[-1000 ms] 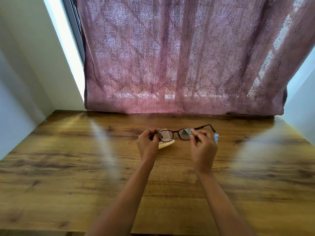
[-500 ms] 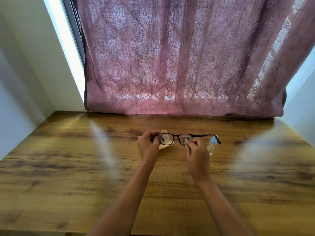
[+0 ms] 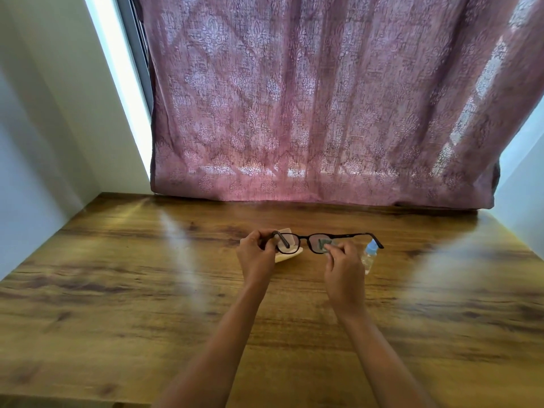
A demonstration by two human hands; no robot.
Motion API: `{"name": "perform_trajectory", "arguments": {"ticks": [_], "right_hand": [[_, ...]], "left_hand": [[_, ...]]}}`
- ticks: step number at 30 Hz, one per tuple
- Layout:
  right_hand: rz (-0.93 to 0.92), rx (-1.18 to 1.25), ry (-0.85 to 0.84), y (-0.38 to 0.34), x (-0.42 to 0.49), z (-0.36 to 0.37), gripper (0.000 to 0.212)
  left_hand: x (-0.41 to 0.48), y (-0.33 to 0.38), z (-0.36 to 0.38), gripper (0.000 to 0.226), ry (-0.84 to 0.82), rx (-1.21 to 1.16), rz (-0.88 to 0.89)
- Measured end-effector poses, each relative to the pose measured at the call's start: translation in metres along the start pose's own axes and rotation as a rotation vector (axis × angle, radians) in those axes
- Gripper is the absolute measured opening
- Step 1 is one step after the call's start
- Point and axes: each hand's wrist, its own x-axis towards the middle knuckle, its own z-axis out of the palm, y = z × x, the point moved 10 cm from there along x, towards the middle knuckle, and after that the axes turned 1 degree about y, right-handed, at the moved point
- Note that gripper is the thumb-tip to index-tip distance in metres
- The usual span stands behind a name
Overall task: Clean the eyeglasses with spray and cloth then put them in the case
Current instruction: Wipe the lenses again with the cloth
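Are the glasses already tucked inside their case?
No, the eyeglasses are held up in both hands, with the left hand gripping one end and the right hand rubbing a lens.

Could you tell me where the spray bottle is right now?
The spray bottle lies on the table, just right of the right hand, under the eyeglasses' right temple.

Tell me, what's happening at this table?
A person is cleaning a pair of eyeglasses held above a wooden table. The left hand grips the frame at one end, while the right hand rubs a small cloth on one lens. A small spray bottle and a pale case lie just behind.
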Motion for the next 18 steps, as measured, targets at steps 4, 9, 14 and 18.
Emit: {"name": "perform_trajectory", "arguments": {"ticks": [4,9,14,18], "right_hand": [[0.051,0.022,0.051,-0.003,0.014,0.001,0.024],[-0.039,0.033,0.015,-0.025,0.003,0.009,0.023],[-0.009,-0.025,0.022,-0.003,0.002,0.003,0.024],[0.043,-0.011,0.065,-0.007,0.014,0.003,0.024]], "left_hand": [[0.0,0.002,0.001,0.011,0.011,0.01,0.023],[0.002,0.003,-0.002,0.009,0.035,0.016,0.017],[0.002,0.002,-0.002,0.012,0.02,-0.02,0.019],[0.0,0.0,0.002,0.013,0.012,-0.035,0.005]]}}
